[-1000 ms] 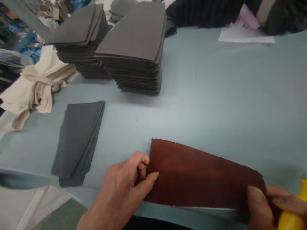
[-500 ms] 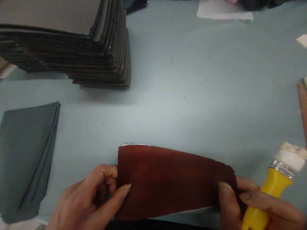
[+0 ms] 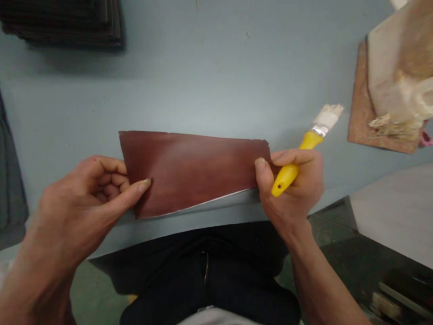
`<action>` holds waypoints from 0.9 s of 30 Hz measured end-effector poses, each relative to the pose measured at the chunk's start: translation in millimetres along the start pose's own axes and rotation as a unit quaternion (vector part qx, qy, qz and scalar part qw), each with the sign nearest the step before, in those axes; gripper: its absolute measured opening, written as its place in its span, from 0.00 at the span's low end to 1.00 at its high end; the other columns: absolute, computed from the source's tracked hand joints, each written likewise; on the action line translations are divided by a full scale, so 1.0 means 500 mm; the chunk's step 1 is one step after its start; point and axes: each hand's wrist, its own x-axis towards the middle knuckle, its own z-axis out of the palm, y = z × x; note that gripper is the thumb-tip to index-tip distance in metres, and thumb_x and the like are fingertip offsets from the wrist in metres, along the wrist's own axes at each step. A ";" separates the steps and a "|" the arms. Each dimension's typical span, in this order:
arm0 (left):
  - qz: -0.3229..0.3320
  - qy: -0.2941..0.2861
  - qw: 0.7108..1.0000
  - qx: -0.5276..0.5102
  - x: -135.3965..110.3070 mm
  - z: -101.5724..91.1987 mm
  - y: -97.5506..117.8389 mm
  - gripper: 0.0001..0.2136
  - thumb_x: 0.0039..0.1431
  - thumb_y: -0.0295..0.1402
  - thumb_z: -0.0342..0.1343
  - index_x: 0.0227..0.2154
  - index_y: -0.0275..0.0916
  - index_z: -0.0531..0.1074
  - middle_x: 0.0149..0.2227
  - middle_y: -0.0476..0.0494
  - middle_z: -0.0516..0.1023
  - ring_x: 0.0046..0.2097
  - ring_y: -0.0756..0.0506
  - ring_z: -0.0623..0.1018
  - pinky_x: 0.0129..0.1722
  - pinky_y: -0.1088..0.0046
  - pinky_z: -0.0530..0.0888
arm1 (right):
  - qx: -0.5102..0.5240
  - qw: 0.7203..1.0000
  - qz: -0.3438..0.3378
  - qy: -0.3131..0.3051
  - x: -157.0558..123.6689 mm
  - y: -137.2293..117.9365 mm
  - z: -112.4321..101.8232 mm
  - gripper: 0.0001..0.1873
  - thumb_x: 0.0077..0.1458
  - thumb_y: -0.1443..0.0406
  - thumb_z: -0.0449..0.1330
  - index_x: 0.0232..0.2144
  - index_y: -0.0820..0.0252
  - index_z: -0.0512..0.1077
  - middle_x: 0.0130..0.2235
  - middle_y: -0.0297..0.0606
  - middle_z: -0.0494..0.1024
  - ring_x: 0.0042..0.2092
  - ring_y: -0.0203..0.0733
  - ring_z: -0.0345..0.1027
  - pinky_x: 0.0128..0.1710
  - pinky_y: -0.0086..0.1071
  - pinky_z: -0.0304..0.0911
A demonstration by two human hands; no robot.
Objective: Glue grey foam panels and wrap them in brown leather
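A reddish-brown piece of leather-like sheet (image 3: pixel 196 174) is stretched between my hands, just above the table's near edge. My left hand (image 3: pixel 101 189) pinches its left end, thumb on top and fingers behind. The right end is pinched by my right hand (image 3: pixel 291 180), which also holds a yellow-handled paintbrush (image 3: pixel 307 142) between its fingers. The brush's pale bristles point up and to the right, clear of the sheet. A thin white edge shows along the sheet's lower side.
Dark stacked sheets (image 3: pixel 67 22) stand at the upper left of the blue-grey table (image 3: pixel 216 90). More dark grey pieces (image 3: pixel 11 180) lie at the left edge. On the right, a glue-crusted container (image 3: pixel 389 67) sits on a brown board (image 3: pixel 358 99).
The view has swung down and right, so the container and my lap now show. Both hands still hold the reddish-brown sheet, and the brush stays in my right hand.
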 end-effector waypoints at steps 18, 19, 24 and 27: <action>-0.016 -0.015 1.000 -0.011 -0.015 -0.013 0.095 0.18 0.48 0.47 0.65 0.34 0.40 0.71 0.28 0.55 0.75 0.28 0.54 0.72 0.26 0.82 0.63 | 0.084 0.984 0.033 -0.154 0.034 0.050 -0.022 0.08 0.61 0.60 0.64 0.37 0.51 0.67 0.32 0.27 0.73 0.28 0.35 0.62 0.32 0.33 0.69; -0.015 -0.013 1.000 -0.017 -0.016 -0.013 0.097 0.18 0.47 0.47 0.65 0.34 0.40 0.71 0.28 0.56 0.74 0.28 0.54 0.72 0.26 0.82 0.63 | 0.081 0.984 0.036 -0.158 0.034 0.050 -0.022 0.08 0.61 0.60 0.64 0.37 0.51 0.67 0.32 0.28 0.73 0.28 0.36 0.62 0.32 0.33 0.69; -0.014 -0.010 1.000 -0.012 -0.013 -0.011 0.098 0.18 0.47 0.46 0.65 0.34 0.39 0.72 0.27 0.56 0.74 0.28 0.54 0.73 0.27 0.82 0.64 | 0.087 0.981 0.033 -0.171 0.038 0.051 -0.021 0.09 0.60 0.61 0.65 0.36 0.52 0.67 0.32 0.28 0.72 0.28 0.36 0.62 0.31 0.32 0.68; -0.014 -0.017 0.999 -0.028 -0.011 -0.013 0.099 0.17 0.46 0.45 0.65 0.33 0.39 0.70 0.26 0.57 0.73 0.27 0.54 0.72 0.26 0.82 0.63 | 0.105 0.979 0.031 -0.170 0.042 0.050 -0.022 0.09 0.58 0.62 0.66 0.36 0.52 0.67 0.32 0.28 0.72 0.29 0.36 0.63 0.32 0.33 0.68</action>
